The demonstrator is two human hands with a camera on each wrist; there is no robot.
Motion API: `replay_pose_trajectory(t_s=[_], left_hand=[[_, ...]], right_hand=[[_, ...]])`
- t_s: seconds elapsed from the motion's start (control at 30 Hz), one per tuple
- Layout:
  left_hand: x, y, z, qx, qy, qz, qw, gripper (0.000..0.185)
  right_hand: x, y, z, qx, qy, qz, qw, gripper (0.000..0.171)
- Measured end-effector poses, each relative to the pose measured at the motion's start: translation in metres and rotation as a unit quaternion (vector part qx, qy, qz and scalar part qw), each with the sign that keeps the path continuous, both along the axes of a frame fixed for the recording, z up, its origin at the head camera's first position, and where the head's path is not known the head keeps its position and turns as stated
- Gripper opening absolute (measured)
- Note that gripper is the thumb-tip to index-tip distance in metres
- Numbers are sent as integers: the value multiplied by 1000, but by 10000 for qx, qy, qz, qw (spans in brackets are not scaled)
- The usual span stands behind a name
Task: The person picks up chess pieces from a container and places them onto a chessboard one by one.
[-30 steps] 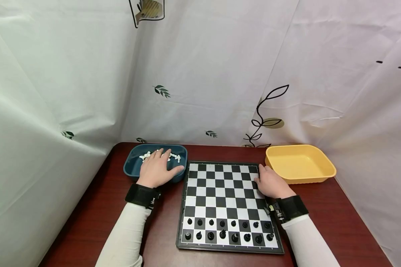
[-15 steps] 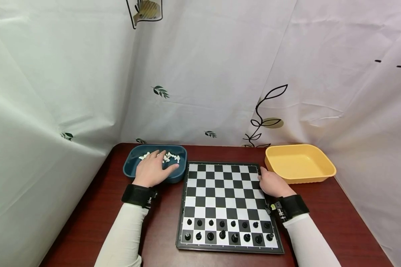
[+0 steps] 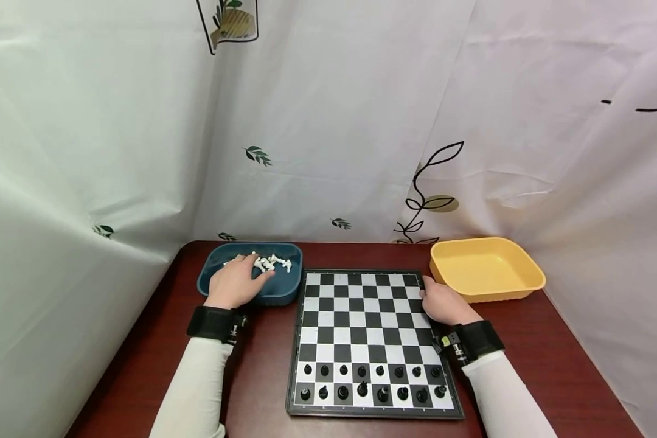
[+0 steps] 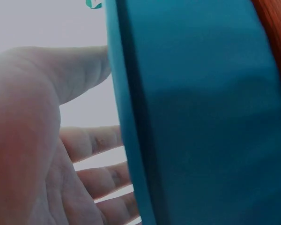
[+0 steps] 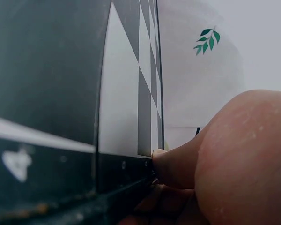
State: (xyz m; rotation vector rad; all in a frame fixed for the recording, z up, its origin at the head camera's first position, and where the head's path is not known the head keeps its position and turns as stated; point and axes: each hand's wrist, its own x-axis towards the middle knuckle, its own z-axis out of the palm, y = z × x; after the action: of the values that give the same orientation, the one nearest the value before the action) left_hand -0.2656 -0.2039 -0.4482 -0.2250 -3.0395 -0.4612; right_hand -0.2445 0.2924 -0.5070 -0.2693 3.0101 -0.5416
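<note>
My left hand [image 3: 232,285] reaches over the near rim of a blue bin [image 3: 281,298], fingers inside it over the white chess pieces [image 3: 265,263]. In the left wrist view its fingers look straight and spread, but their tips are hidden behind the bin wall [image 4: 206,122]. A black-and-white chessboard [image 3: 359,319] lies in the middle of the table, with black chess pieces [image 3: 362,390] standing in two rows on the near side. My right hand [image 3: 446,303] grips the board's right edge near the far corner. Its thumb [image 5: 173,161] presses at the border and the other fingers are lower, in shadow.
To the right of the board's far corner stands a yellow bin [image 3: 487,274] with no pieces in it. The dark red wooden table [image 3: 268,371] runs back to a white patterned cloth [image 3: 306,182], which also encloses both sides.
My left hand has moved left in the blue bin, leaving more white pieces in sight. My right thumb has shifted slightly toward the board's edge. The head view has tilted a little.
</note>
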Motion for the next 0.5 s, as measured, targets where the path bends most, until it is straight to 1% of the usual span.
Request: replay_pose_trajectory(t_s=[0.13, 0.27, 0.37, 0.43, 0.5], left_hand=[[-8, -3, 2, -170, -42, -44, 9998, 73], [-16, -6, 4, -391, -107, -64, 9992, 69], [-20, -10, 6, -535, -174, -62, 9984, 66], [-23, -11, 7, -644, -272, -57, 9975, 65], [-26, -11, 6, -784, -338, -62, 9963, 65]], right_hand=[[6, -5, 9, 6, -113, -84, 9999, 55], [9, -7, 14, 26, -173, -88, 9998, 55], [4, -5, 10, 68, -118, -86, 9999, 56], [4, -7, 11, 88, -133, -85, 9998, 55], [4, -8, 12, 107, -142, -112, 9998, 55]])
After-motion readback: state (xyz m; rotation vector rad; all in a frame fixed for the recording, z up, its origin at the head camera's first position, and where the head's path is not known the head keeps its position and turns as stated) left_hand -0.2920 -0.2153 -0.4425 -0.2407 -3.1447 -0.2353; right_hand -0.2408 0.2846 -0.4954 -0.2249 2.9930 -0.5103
